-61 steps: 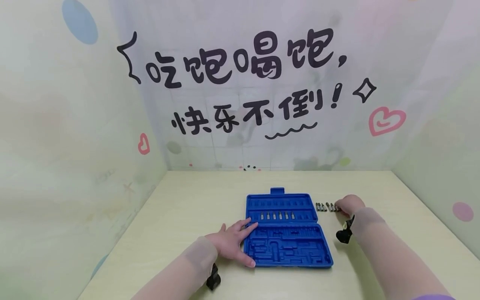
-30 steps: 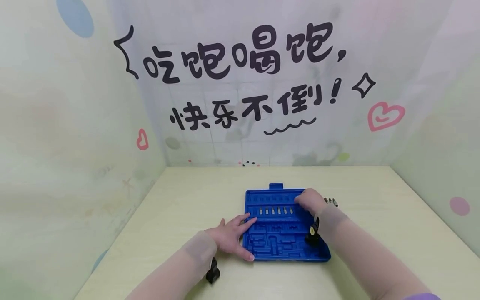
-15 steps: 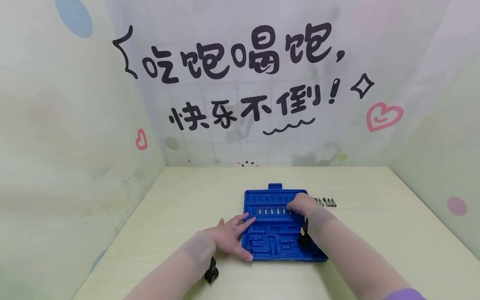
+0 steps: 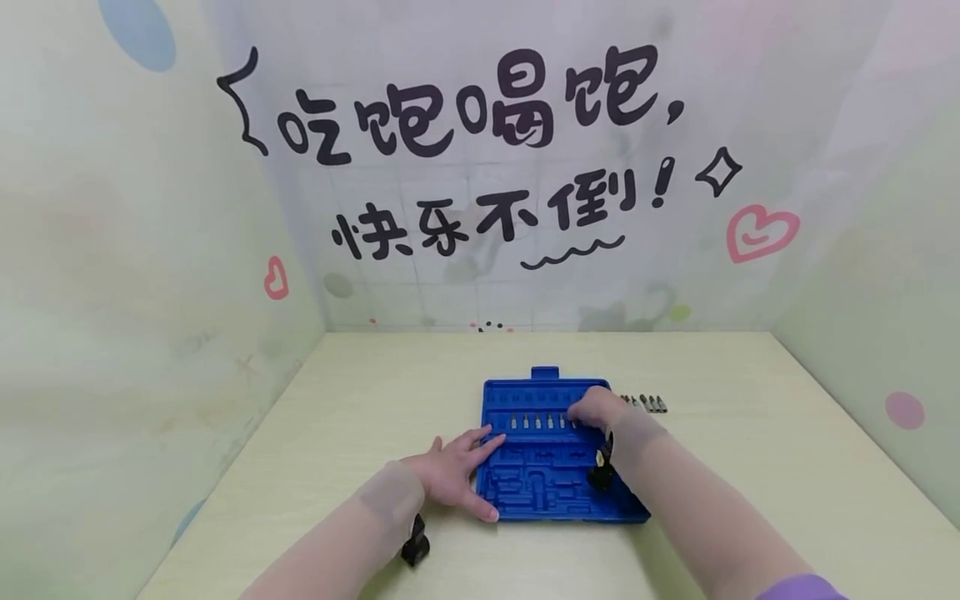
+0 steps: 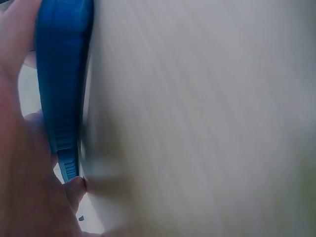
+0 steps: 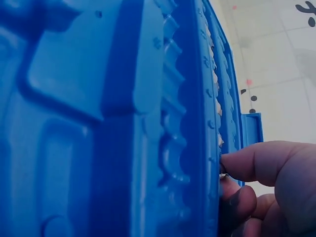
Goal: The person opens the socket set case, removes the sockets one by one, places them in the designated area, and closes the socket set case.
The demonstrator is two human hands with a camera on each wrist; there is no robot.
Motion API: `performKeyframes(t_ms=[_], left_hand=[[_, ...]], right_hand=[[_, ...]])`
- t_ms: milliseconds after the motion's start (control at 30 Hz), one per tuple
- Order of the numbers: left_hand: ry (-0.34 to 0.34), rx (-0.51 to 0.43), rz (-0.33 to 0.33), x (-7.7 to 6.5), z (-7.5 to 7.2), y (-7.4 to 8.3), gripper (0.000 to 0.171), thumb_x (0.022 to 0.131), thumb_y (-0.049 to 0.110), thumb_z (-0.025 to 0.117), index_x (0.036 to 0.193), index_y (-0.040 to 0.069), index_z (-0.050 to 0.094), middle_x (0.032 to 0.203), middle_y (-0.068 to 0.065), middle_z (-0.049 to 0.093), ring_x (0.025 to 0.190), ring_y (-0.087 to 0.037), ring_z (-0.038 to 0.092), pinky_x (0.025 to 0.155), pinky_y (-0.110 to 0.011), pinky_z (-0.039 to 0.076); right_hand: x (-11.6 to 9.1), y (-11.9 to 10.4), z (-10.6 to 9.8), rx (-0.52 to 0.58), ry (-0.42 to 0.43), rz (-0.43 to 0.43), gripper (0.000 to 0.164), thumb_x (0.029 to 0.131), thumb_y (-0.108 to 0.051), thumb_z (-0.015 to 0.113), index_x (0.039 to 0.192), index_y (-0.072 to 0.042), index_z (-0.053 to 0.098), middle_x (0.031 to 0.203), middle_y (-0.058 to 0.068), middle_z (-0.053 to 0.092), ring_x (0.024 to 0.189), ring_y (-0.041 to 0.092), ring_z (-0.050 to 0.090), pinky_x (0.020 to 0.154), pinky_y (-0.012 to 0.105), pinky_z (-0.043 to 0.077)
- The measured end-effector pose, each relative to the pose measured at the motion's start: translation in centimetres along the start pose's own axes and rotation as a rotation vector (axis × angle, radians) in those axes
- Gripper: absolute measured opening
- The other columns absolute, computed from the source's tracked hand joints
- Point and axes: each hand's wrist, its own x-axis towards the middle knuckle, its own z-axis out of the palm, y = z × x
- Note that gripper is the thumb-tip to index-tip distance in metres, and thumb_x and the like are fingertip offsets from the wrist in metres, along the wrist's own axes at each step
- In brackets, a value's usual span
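An opened blue plastic case (image 4: 536, 492) lies flat on the table, its upper half holding a row of silver screwdriver bits (image 4: 537, 422). My left hand (image 4: 452, 473) rests against the case's left edge with fingers spread and the thumb at the near corner. Over the right end of the bit row is my right hand (image 4: 598, 407). In the right wrist view its thumb (image 6: 247, 163) and a finger pinch a small screwdriver bit (image 6: 223, 173) at a slot, mostly hidden by the fingertips.
Several loose bits (image 4: 652, 404) lie in a row on the table (image 4: 390, 383), right of the case and partly behind the right wrist. A black wrist camera (image 4: 602, 468) hangs over the case's lower half. Walls enclose the table on the back and sides.
My right hand has gone from the loose bits leftward to the case, then a little further left to the end of the bit row. The left hand stays on the case.
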Motion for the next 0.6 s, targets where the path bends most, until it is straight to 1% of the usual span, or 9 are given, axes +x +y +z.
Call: performKeyframes(t_ms=[67, 133, 167, 267, 367, 433, 467, 533, 600], left_hand=[[-0.002, -0.002, 0.0, -0.02, -0.06, 0.05, 0.111, 0.069, 0.071, 0.07, 0.155, 0.036, 0.009, 0.161, 0.005, 0.002, 0.147, -0.026, 0.008, 0.11, -0.065, 0.003], [-0.004, -0.009, 0.002, -0.11, -0.12, 0.16, 0.111, 0.07, 0.07, 0.07, 0.155, 0.035, 0.009, 0.161, 0.004, 0.002, 0.147, -0.027, 0.009, 0.11, -0.065, 0.004], [-0.004, -0.01, 0.003, -0.17, -0.18, 0.24, 0.11, 0.07, 0.069, 0.07, 0.155, 0.035, 0.009, 0.161, 0.004, 0.002, 0.147, -0.027, 0.009, 0.11, -0.065, 0.004], [-0.01, -0.017, 0.005, -0.24, -0.33, 0.41, 0.11, 0.071, 0.069, 0.071, 0.155, 0.034, 0.01, 0.161, 0.003, 0.002, 0.147, -0.027, 0.009, 0.11, -0.065, 0.004], [-0.015, -0.018, 0.001, -0.31, -0.37, 0.37, 0.11, 0.07, 0.069, 0.07, 0.155, 0.035, 0.009, 0.161, 0.004, 0.002, 0.147, -0.027, 0.008, 0.11, -0.065, 0.003], [-0.015, -0.013, -0.002, -0.27, -0.36, 0.3, 0.11, 0.07, 0.07, 0.07, 0.155, 0.035, 0.009, 0.161, 0.004, 0.001, 0.147, -0.027, 0.008, 0.111, -0.064, 0.003], [-0.015, -0.012, -0.003, -0.24, -0.35, 0.3, 0.11, 0.07, 0.07, 0.07, 0.155, 0.035, 0.009, 0.161, 0.005, 0.001, 0.147, -0.027, 0.008, 0.111, -0.064, 0.003], [-0.014, -0.008, -0.005, -0.18, -0.32, 0.3, 0.11, 0.07, 0.07, 0.07, 0.155, 0.036, 0.009, 0.161, 0.005, 0.001, 0.147, -0.026, 0.008, 0.111, -0.064, 0.004], [-0.015, -0.007, -0.004, -0.15, -0.29, 0.35, 0.11, 0.07, 0.07, 0.07, 0.155, 0.036, 0.009, 0.161, 0.005, 0.001, 0.147, -0.026, 0.008, 0.111, -0.064, 0.004]], right_hand=[[-0.08, 0.0, 0.03, -0.015, 0.001, -0.005, 0.02, 0.089, -0.018, 0.063, 0.08, -0.001, 0.057, 0.073, 0.007, 0.053, 0.067, 0.022, 0.052, 0.063, 0.034, 0.043], [-0.1, 0.04, 0.08, -0.027, 0.005, -0.012, 0.022, 0.09, -0.018, 0.063, 0.094, 0.004, 0.061, 0.085, 0.011, 0.059, 0.074, 0.024, 0.056, 0.064, 0.035, 0.044], [-0.06, 0.06, 0.12, -0.029, 0.006, -0.014, 0.024, 0.09, -0.018, 0.063, 0.098, 0.005, 0.062, 0.086, 0.012, 0.06, 0.075, 0.025, 0.056, 0.065, 0.035, 0.044], [-0.19, 0.15, 0.12, -0.031, 0.015, -0.025, 0.036, 0.091, -0.017, 0.063, 0.115, 0.01, 0.059, 0.102, 0.018, 0.063, 0.086, 0.028, 0.06, 0.072, 0.038, 0.05], [-0.57, 0.0, 0.22, -0.027, 0.026, -0.044, 0.044, 0.093, -0.015, 0.061, 0.127, 0.011, 0.053, 0.115, 0.022, 0.06, 0.094, 0.03, 0.06, 0.079, 0.043, 0.051], [-0.82, -0.04, 0.26, -0.033, 0.033, -0.057, 0.042, 0.095, -0.015, 0.058, 0.127, 0.011, 0.052, 0.113, 0.022, 0.059, 0.092, 0.029, 0.059, 0.08, 0.043, 0.05], [-0.87, -0.04, 0.28, -0.034, 0.033, -0.062, 0.037, 0.096, -0.015, 0.056, 0.123, 0.01, 0.054, 0.106, 0.021, 0.059, 0.087, 0.026, 0.058, 0.077, 0.041, 0.049], [-0.83, 0.05, 0.3, -0.015, 0.037, -0.07, 0.023, 0.099, -0.015, 0.051, 0.102, 0.006, 0.059, 0.083, 0.014, 0.054, 0.071, 0.022, 0.052, 0.07, 0.037, 0.046], [-0.76, 0.31, 0.2, 0.013, 0.044, -0.088, 0.03, 0.102, -0.016, 0.046, 0.077, -0.001, 0.052, 0.065, 0.006, 0.04, 0.058, 0.018, 0.042, 0.063, 0.034, 0.041]])
